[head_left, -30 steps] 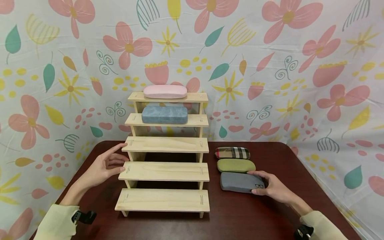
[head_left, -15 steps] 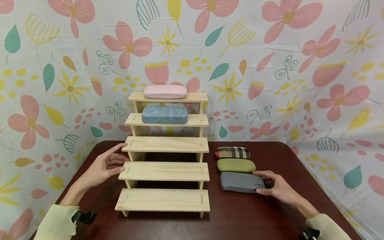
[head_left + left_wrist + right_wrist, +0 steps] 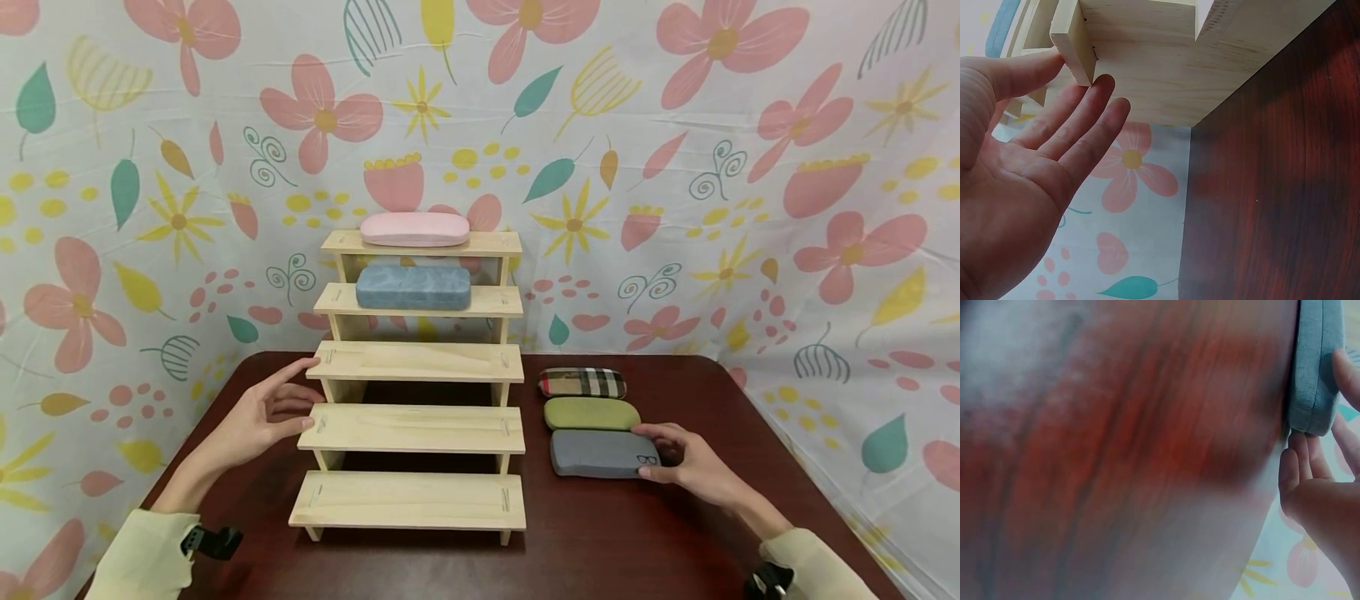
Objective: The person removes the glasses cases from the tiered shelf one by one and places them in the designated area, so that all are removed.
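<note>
In the head view, my right hand (image 3: pixel 693 465) pinches the right end of a grey glasses case (image 3: pixel 600 454), thumb on the near side and a finger on the far side. The case (image 3: pixel 1315 375) stands at the edge of the right wrist view, with the thumb and fingers at its end. My left hand (image 3: pixel 251 421) rests with fairly straight fingers against the left side of a stepped wooden rack (image 3: pixel 408 429). In the left wrist view, thumb and fingertips of this hand (image 3: pixel 1029 162) touch the end of a rack board (image 3: pixel 1075 44).
A green glasses case (image 3: pixel 591 413) lies just behind the grey one, and a plaid case (image 3: pixel 582 382) behind that. On the rack's top step sits a pink case (image 3: pixel 415 229); a blue case (image 3: pixel 413 287) is one step lower. Floral cloth (image 3: pixel 465 108) hangs behind the dark table (image 3: pixel 600 550).
The right hand has slid slightly right along the grey glasses case. That case has turned a little and now lies straighter, parallel to the green one. The left hand stays against the rack.
</note>
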`<move>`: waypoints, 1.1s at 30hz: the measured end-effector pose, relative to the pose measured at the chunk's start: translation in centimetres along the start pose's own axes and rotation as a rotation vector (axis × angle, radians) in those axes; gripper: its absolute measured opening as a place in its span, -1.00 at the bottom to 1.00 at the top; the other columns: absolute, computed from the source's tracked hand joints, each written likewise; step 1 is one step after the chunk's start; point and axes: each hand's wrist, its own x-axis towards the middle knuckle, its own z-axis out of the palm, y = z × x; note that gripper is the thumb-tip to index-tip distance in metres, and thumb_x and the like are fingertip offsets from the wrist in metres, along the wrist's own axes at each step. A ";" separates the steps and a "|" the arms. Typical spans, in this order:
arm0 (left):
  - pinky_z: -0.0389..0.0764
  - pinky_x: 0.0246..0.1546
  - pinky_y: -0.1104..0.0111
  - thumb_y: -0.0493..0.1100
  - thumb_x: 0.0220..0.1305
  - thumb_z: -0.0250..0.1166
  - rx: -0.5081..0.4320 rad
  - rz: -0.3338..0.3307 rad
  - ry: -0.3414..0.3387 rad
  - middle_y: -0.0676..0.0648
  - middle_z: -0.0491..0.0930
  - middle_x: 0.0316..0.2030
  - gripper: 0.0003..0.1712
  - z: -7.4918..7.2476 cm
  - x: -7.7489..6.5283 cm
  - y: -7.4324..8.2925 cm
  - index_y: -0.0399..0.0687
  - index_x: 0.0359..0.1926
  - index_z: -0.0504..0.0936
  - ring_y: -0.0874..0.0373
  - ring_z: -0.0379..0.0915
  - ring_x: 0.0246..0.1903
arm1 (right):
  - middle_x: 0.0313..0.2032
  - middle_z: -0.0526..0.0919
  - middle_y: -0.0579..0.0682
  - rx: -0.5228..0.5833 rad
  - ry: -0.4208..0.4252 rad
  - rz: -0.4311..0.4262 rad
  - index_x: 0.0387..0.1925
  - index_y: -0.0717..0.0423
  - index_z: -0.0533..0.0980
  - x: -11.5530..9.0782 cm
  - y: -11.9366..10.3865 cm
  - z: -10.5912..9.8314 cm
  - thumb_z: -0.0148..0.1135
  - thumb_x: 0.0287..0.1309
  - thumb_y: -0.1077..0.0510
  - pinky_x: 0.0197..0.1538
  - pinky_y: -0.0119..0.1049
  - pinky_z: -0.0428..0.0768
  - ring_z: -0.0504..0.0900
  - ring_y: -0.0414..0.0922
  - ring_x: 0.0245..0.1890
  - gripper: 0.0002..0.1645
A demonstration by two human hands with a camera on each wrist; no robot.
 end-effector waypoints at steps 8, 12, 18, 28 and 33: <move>0.67 0.00 0.37 -0.51 0.27 0.44 -0.005 -0.003 0.001 -0.28 0.60 0.17 -0.01 0.0 0.0 -0.1 -0.17 0.63 0.20 0.18 0.67 0.02 | 0.16 0.49 0.23 0.020 -0.010 -0.008 0.37 0.26 0.50 0.3 0.3 -0.1 0.55 0.23 0.21 -0.09 -0.29 0.59 0.58 -0.01 -0.04 -0.28; 0.67 0.01 0.36 -0.51 0.27 0.44 -0.004 -0.005 0.000 -0.28 0.59 0.19 -0.02 0.0 -0.1 -0.1 -0.17 0.63 0.21 0.18 0.66 0.03 | 0.16 0.48 0.24 0.027 -0.013 -0.004 0.37 0.27 0.50 0.3 0.3 -0.1 0.55 0.23 0.20 -0.08 -0.30 0.60 0.59 -0.03 -0.04 -0.28; 0.67 0.01 0.35 -0.50 0.28 0.43 0.002 -0.007 -0.002 -0.32 0.61 0.15 -0.02 0.0 -0.1 -0.1 -0.16 0.63 0.20 0.18 0.66 0.03 | 0.18 0.48 0.26 0.035 -0.020 -0.021 0.38 0.29 0.48 0.4 0.5 -0.1 0.52 0.25 0.24 -0.10 -0.29 0.61 0.59 0.01 -0.03 -0.29; 0.67 0.01 0.36 -0.50 0.28 0.44 0.010 -0.009 -0.001 -0.41 0.63 0.06 -0.02 0.0 -0.1 0.0 -0.17 0.63 0.20 0.17 0.67 0.02 | 0.19 0.48 0.25 0.011 -0.014 -0.023 0.38 0.25 0.49 0.4 0.3 -0.1 0.52 0.25 0.22 -0.09 -0.26 0.61 0.57 0.03 -0.02 -0.29; 0.67 0.01 0.36 -0.50 0.27 0.45 0.011 -0.010 -0.001 -0.33 0.66 0.06 -0.01 0.0 0.0 0.0 -0.16 0.63 0.21 0.17 0.67 0.01 | 0.21 0.48 0.24 -0.003 -0.016 0.002 0.39 0.20 0.50 0.3 0.1 -0.2 0.54 0.25 0.17 -0.05 -0.22 0.61 0.56 0.05 0.02 -0.28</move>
